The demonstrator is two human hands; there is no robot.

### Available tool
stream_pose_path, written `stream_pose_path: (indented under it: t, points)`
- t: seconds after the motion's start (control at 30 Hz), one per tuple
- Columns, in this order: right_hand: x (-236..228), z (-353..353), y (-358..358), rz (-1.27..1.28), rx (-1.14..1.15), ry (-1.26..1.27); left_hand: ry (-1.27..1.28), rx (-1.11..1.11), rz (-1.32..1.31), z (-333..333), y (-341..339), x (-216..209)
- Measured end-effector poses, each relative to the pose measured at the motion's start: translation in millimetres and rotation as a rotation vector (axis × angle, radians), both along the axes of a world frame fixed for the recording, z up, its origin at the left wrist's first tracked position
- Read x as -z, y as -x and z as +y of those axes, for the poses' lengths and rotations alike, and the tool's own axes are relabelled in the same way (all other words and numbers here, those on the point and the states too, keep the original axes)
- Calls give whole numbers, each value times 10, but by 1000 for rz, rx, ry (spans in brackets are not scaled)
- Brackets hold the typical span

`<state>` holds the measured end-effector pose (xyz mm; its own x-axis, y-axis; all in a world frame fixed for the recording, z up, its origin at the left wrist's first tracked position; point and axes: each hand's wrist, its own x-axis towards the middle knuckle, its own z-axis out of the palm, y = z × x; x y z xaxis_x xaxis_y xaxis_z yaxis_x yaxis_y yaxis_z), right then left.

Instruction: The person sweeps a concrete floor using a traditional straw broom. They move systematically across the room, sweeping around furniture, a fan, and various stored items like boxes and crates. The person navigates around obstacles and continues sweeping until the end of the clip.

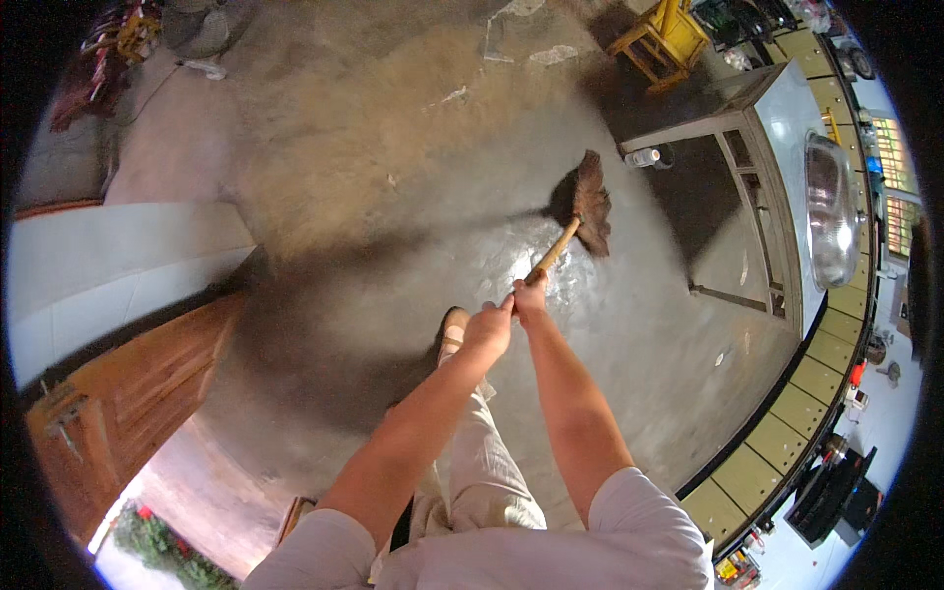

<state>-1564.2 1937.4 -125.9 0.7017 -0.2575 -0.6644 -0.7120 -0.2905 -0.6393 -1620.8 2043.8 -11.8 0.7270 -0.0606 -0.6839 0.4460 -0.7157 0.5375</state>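
Both hands on the broom (pixel 575 211), arms out straight ahead of me. My left hand (pixel 489 329) is wrapped in a fist round the near end of the wooden handle (pixel 551 253); my right hand (pixel 529 293) is closed round it just beyond, at abt 1 o'clock from the left, the two touching or nearly so. The dark bristle head sits on the concrete floor (pixel 393 197) at abt 1 o'clock from my hands, well short of the grey counter (pixel 787 118) at 2–3 o'clock.

To sweep well here, I judge: keep the bristles low & flat to the floor, short strokes, no flicking, or dust lifts. The grip is bunched at the handle end, so control looks weak; spreading the hands apart would likely give more leverage. Mind the small white bottle (pixel 642 156) under the counter edge at 1 o'clock of the bristles, and the yellow stool (pixel 664 39) farther out at 12–1. My sandalled foot (pixel 453 324) is just left of my hands, at 9 o'clock; keep strokes clear of it. Wooden door (pixel 128 393) stands at 8 o'clock.
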Motion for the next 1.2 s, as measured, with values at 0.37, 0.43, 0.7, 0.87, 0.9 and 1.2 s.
stream_pose_path:
  t: [0.37,0.43,0.7,0.87,0.9,1.2]
  points:
    - [-830,1522,659,321,-597,-38,-55,-321,20,1139,964,-674]
    - [-1131,1813,891,350,-605,-168,-18,-383,-16,1405,1425,-776]
    - [-1521,1799,326,52,-491,-195,61,-382,8,1453,499,-1547]
    - [-886,1458,-961,-248,-472,69,378,-423,-195,1271,-701,-768]
    - [-868,1514,-1262,-117,-455,45,368,-399,-330,1310,-862,-426]
    - [-293,2151,-1712,91,-436,175,374,-300,-326,2136,-1470,-212]
